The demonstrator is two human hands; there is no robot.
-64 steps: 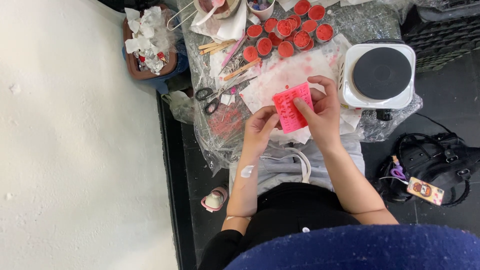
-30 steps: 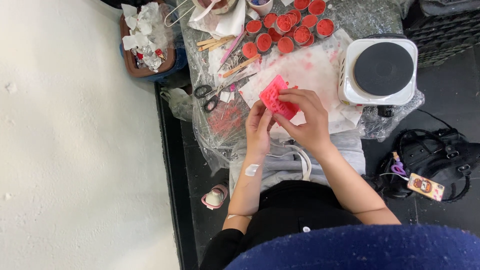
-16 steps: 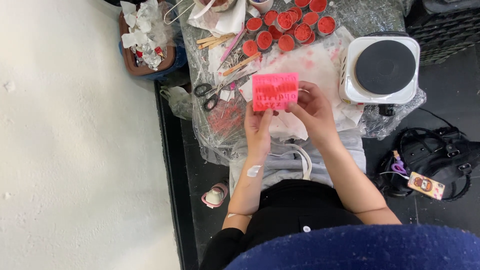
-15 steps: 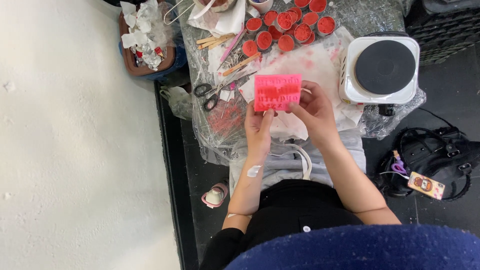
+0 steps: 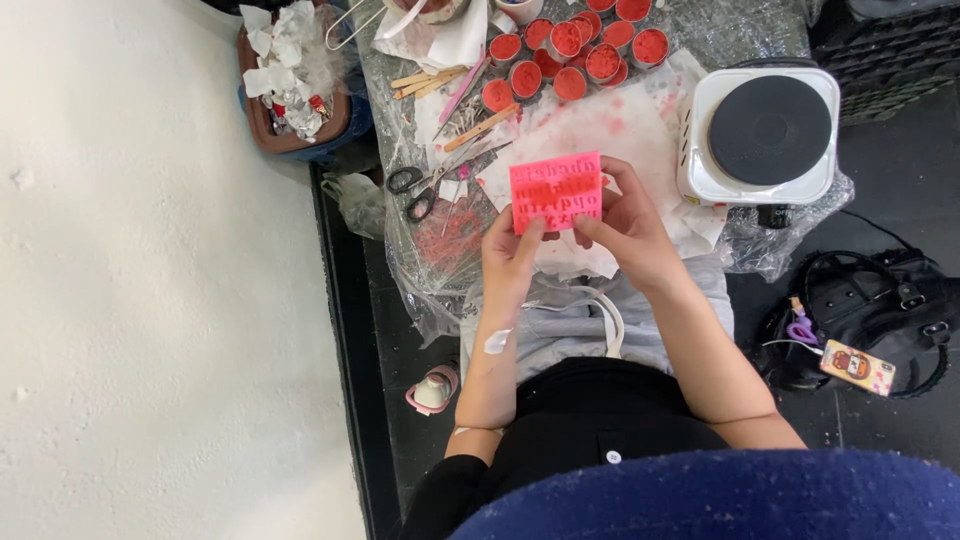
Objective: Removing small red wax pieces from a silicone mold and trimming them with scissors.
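Both my hands hold a flat pink rectangular mould [image 5: 555, 190] with rows of small raised shapes, face up, above a stained white paper sheet [image 5: 600, 125]. My left hand [image 5: 512, 258] grips its lower left corner with thumb on top. My right hand [image 5: 630, 228] pinches its right and lower edge. The mould is level and sits in front of my lap, over the near edge of the plastic-covered table [image 5: 420, 270].
Several small red-filled round pots [image 5: 575, 45] stand at the table's far side. Black scissors [image 5: 412, 192] and wooden sticks [image 5: 440, 85] lie left. A white hotplate [image 5: 762, 132] stands right. A black bag [image 5: 870, 310] lies on the floor; a brown bin [image 5: 290, 85] holds scraps.
The pink mould has been turned from a tilted, bent hold to flat and face up, and lifted slightly away from me. My fingers have shifted along its edges.
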